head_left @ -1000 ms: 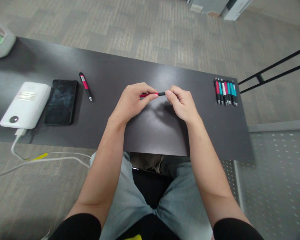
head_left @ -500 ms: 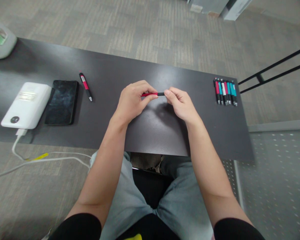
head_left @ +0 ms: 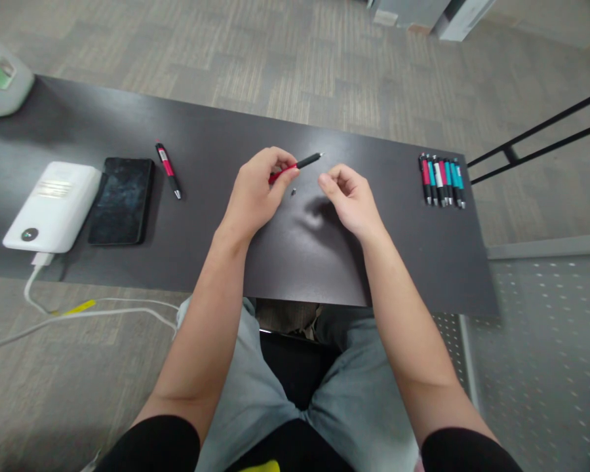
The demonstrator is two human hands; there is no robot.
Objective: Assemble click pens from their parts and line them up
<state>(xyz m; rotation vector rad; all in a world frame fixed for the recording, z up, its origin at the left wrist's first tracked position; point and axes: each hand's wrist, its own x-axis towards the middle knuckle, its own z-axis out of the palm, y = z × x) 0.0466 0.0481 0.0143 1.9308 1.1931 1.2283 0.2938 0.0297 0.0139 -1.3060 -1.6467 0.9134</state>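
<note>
My left hand (head_left: 260, 187) is closed around a red and black click pen (head_left: 309, 160). Its black grip end and thin pale point stick out past the fingertips, aimed up and to the right. Below the pen, a tiny metallic piece (head_left: 294, 191) shows against the dark table. To the right, apart from the pen, my right hand (head_left: 349, 196) has its fingers curled with the thumb against them. Whatever it may hold is hidden. Another red and black pen (head_left: 168, 169) lies on the table to the left.
Several pens (head_left: 441, 180) in red, teal and white lie side by side near the right end of the dark table (head_left: 403, 275). At left are a black phone (head_left: 122, 200), a white power bank (head_left: 52, 206) with a cable (head_left: 32, 288), and a pale rounded object (head_left: 4, 75).
The pen in my left hand has tilted up and its thin point now shows. My right hand has come off the pen's end. A tiny metallic piece has appeared below the pen.
</note>
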